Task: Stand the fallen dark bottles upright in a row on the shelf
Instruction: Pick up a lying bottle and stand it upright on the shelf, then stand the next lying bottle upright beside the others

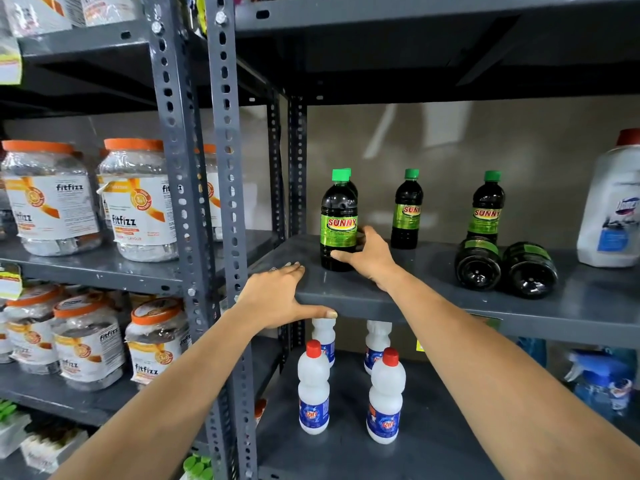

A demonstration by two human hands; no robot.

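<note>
On the grey shelf (398,296) an upright dark bottle with a green cap and SUNNY label (338,220) stands near the left end, and my right hand (367,259) grips its lower part. A second green cap peeks out just behind it. Two more dark bottles stand upright further back, one in the middle (407,211) and one to the right (486,209). Two dark bottles lie on their sides with bases toward me, the left one (477,265) touching the right one (530,270). My left hand (280,296) rests flat on the shelf's front left corner, thumb under the edge.
A large white jug with a red cap (611,202) stands at the shelf's right end. White bottles with red caps (313,389) stand on the shelf below. Perforated grey uprights (227,202) separate the left bay, which is filled with orange-lidded fitfizz jars (138,202).
</note>
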